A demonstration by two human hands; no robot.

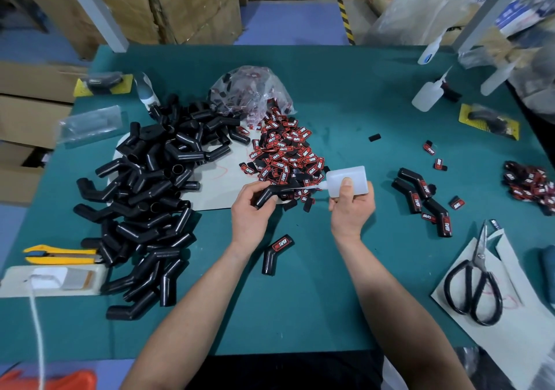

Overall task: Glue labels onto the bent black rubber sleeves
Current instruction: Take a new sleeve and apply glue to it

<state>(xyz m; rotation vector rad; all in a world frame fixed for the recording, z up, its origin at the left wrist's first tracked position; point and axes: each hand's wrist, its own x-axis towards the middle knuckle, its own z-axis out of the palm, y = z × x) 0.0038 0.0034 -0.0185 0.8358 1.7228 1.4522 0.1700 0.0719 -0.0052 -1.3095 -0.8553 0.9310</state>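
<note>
Head view: left hand (250, 209) grips a bent sleeve (270, 195), right hand (352, 201) grips the glue bottle (348, 179)

Black rubber sleeves (141, 185) are gleaming, smooth and slightly glossy. A smooth plastic bottle (357, 174) is showing cloudy white, and the teal table covering (330, 104) is looking matt.

1. On the left half of the desk (330, 89) we find the heap of sleeves (150, 185), partly on a card sheet (222, 179).
2. Right of it lies the label pile (285, 152), with a bag (249, 89) behind.
3. Before the labels, our left hand (250, 212) holds one sleeve (267, 195). Our right hand (351, 206) holds the glue bottle (348, 179), its nozzle reaching left to that sleeve.
4. A labelled sleeve (274, 254) lies between our forearms, and a group of labelled sleeves (410, 176) lies further right.
5. Scissors (477, 281) rest on paper (510, 329) near right.
</note>
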